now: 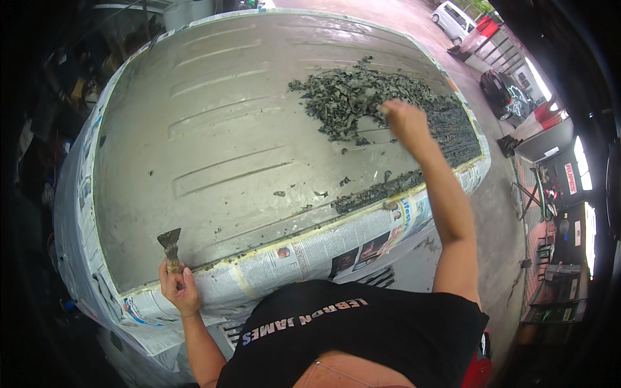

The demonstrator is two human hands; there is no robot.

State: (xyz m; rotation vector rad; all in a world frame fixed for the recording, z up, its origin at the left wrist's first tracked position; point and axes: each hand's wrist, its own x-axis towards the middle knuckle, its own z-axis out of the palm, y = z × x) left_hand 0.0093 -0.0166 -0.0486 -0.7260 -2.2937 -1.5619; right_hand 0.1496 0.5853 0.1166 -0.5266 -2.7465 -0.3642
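Observation:
My left hand (180,291) is closed around the handle of a putty knife (169,240) at the near left corner of a vehicle's ribbed roof panel (139,129). Its dirty, flared blade points up and away from me. Toward the far right of the panel, my right hand (406,123) is closed, with a small pale end showing at its fingers; the rest of what it grips is hidden. Just beyond that hand lies a heap of dark, curled paint flakes (343,97). Wrinkled dark coating (456,132) covers the roof's right end, and more loose strips (378,193) lie along the near edge.
Newspaper (304,262) is taped around the roof's rim, with pale plastic sheeting (71,226) hanging at the left. A white van (455,22) and a black car (504,94) stand beyond on the right. Workshop equipment (537,194) lines the right side.

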